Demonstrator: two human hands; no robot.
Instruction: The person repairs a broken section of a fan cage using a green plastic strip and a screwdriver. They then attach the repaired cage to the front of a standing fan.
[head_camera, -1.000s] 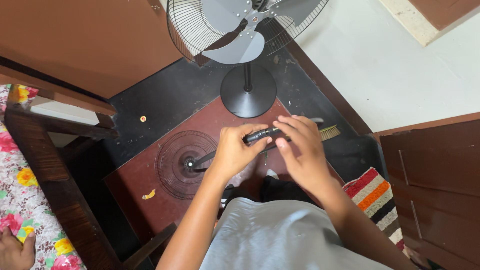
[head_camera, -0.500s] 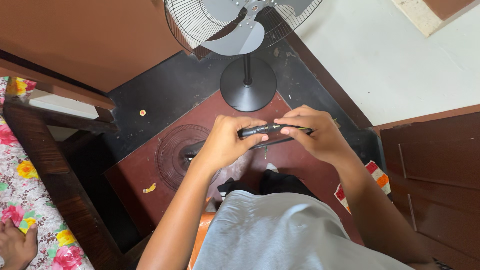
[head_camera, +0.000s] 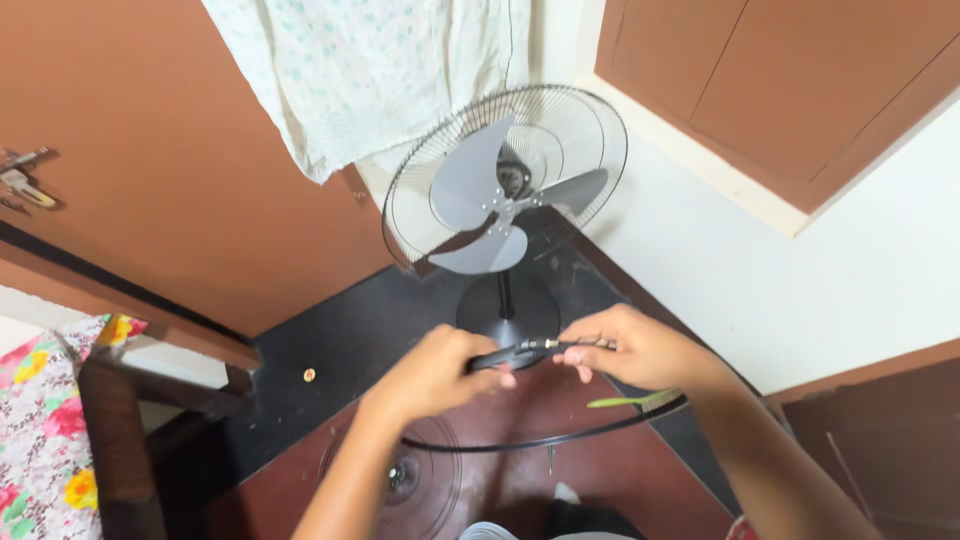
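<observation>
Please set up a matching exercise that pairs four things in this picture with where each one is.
Things:
1. pedestal fan
2. black ring
3. front grille
4. patterned cloth

Places:
A. lying flat on the red-brown floor, below the left hand
B. hanging at the top of the picture, above the fan
C. standing upright in the corner, beyond both hands
D. curving beneath the hands, from under the left hand round to the right wrist

Pairs: 1-C, 2-D, 3-A, 4-B

The two hands, left and right hand, hold a black screwdriver between them.
</observation>
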